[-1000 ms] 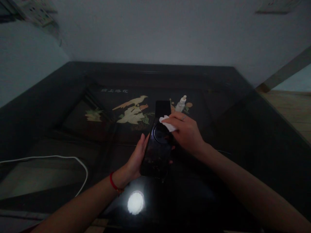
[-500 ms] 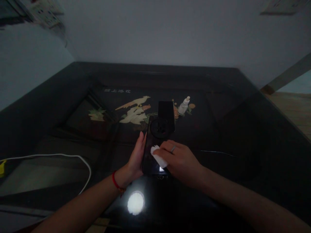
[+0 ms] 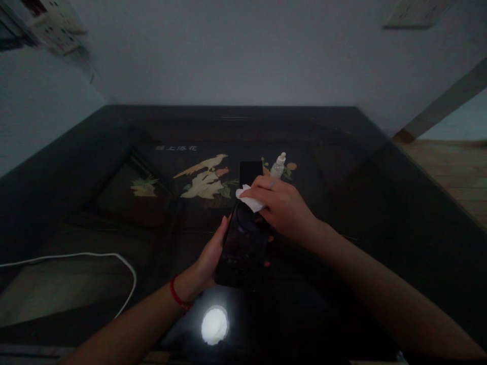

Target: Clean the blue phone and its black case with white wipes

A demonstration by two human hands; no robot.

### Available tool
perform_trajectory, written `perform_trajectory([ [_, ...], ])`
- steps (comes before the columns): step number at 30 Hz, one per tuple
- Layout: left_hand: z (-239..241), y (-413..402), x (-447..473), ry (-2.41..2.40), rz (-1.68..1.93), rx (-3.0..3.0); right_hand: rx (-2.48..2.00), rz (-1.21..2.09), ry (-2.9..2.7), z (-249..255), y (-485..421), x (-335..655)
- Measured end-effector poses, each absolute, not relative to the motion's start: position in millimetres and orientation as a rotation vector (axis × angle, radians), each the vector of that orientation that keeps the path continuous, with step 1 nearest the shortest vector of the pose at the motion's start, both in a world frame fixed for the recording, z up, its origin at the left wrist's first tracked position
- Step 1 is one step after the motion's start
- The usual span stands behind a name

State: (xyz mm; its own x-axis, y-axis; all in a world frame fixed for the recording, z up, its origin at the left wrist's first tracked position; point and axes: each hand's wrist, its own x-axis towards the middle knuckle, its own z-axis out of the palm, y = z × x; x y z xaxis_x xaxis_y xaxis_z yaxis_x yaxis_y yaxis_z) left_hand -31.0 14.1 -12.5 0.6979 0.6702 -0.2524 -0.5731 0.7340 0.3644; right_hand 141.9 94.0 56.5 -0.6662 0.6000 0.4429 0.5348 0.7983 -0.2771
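My left hand (image 3: 213, 253) is wrapped round a dark smartphone (image 3: 243, 258), gripping it from its left side and from below. Fingertips show at the phone's right edge. A round camera bump is faintly visible near the far end of its back. My right hand (image 3: 283, 205), with a ring on one finger, pinches a crumpled white tissue (image 3: 251, 199) against or just over that far end; I cannot tell whether it touches. Behind the tissue lies a second flat black rectangle (image 3: 251, 172), perhaps another phone. A small dropper bottle (image 3: 278, 166) with a white top stands beyond my right hand.
The glossy black table (image 3: 342, 177) carries a picture of a bird and flowers. A white cable (image 3: 87, 254) curves across its left side. A bright round reflection shows near the front. Wall sockets (image 3: 57, 33) are at the upper left, with a wall behind the table.
My right hand has moved the tissue away from me, from the phone's near half to its far end. The phone has tilted slightly in my left hand. The camera view has shifted a little.
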Motion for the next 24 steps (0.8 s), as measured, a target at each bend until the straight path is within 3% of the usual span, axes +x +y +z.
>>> perform_trajectory([
  [9,-12,18,-35,0.322,0.736,0.244,-0.93,0.25,-2.378,41,86,179],
  [17,-9,18,-24,0.487,0.892,0.224,-0.589,0.26,-2.422,42,51,161],
  [24,-4,14,-22,0.484,0.908,0.241,-0.976,0.226,-2.496,66,92,129],
])
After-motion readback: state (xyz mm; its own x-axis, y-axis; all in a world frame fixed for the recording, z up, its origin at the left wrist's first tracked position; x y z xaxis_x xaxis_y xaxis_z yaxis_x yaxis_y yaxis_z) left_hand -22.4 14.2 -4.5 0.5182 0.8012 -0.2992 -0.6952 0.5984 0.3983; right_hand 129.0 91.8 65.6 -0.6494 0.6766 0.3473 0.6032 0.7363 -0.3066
